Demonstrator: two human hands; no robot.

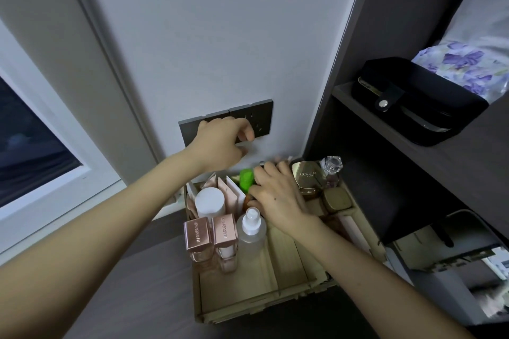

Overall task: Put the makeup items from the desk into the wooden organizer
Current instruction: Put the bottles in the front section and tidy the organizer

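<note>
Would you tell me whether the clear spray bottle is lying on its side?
No, the spray bottle stands upright in the wooden organizer, beside two rose-capped bottles.

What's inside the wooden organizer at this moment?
In the wooden organizer: two rose-gold-capped bottles, a clear spray bottle, a white-capped bottle, a green-capped bottle, pink packets and gold jars. The right hand covers the middle rear compartment, so its contents are hidden.

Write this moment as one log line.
left hand: in air, grip unclear | right hand: beside green bottle in wooden organizer, grip unclear
</note>
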